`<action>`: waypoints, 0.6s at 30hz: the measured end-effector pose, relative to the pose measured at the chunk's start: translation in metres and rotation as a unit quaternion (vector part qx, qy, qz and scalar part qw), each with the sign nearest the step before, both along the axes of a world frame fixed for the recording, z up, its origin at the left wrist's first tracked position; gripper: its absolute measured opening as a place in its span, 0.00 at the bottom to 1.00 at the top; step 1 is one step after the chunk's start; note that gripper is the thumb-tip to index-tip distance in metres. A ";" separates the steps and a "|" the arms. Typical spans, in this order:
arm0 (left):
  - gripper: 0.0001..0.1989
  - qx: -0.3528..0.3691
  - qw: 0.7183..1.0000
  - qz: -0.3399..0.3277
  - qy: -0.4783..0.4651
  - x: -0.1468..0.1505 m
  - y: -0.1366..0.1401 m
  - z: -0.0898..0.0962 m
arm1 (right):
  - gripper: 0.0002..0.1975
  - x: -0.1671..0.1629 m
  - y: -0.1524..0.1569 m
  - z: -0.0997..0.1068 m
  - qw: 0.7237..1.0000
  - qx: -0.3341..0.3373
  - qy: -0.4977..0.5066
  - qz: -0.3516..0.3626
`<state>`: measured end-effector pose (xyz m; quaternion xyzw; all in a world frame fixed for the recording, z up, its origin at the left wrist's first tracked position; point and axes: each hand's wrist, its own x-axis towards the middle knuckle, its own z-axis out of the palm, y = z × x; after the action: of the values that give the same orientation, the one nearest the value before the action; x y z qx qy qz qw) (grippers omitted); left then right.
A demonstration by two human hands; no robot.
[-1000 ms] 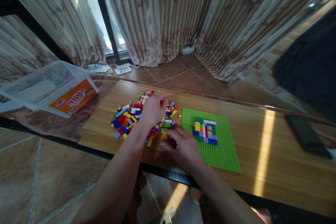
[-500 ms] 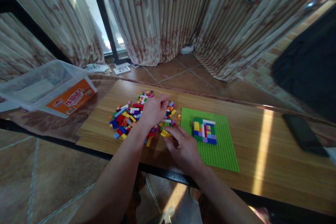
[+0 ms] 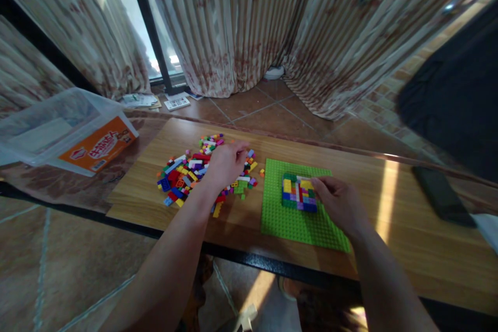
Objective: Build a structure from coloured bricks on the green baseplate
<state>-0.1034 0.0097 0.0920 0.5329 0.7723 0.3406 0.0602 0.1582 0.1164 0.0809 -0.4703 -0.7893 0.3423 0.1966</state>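
Note:
My right hand [image 3: 337, 201] pinches a yellow toy brick [image 3: 306, 184] at the top right of a small block of coloured bricks [image 3: 299, 198]. That block, with green, blue, purple, red and white pieces, sits on a green studded baseplate [image 3: 280, 225]. Over the right part of a heap of loose bricks [image 3: 187, 176] hovers my left hand [image 3: 226, 166], its fingers curled together. Whatever those fingers may hold is hidden from view.
A clear plastic bin [image 3: 81, 109] with an orange label stands at the left of the wooden table [image 3: 241, 236]. A dark phone-like object [image 3: 441, 194] lies at the right. Striped curtains [image 3: 233, 26] hang beyond the table.
My right hand has moved right from beside the heap to the block on the baseplate, carrying the yellow brick. My left hand stays over the heap. The view has shifted slightly.

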 end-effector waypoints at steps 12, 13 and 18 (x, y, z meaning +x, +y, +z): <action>0.15 -0.008 1.000 -0.008 0.009 0.000 0.000 -0.001 | 0.17 -0.002 -0.001 0.003 0.986 0.110 -0.115 -0.045; 0.15 -0.007 1.000 -0.009 0.009 0.000 0.000 -0.001 | 0.17 -0.001 -0.001 0.003 0.988 0.103 -0.109 -0.044; 0.15 -0.010 1.000 -0.011 0.011 -0.002 0.001 -0.003 | 0.17 0.003 0.002 -0.005 0.993 0.068 -0.093 -0.021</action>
<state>-0.1053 0.0102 0.0893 0.5445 0.7704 0.3261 0.0610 0.1613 0.1185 0.0758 -0.5017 -0.8159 0.2381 0.1611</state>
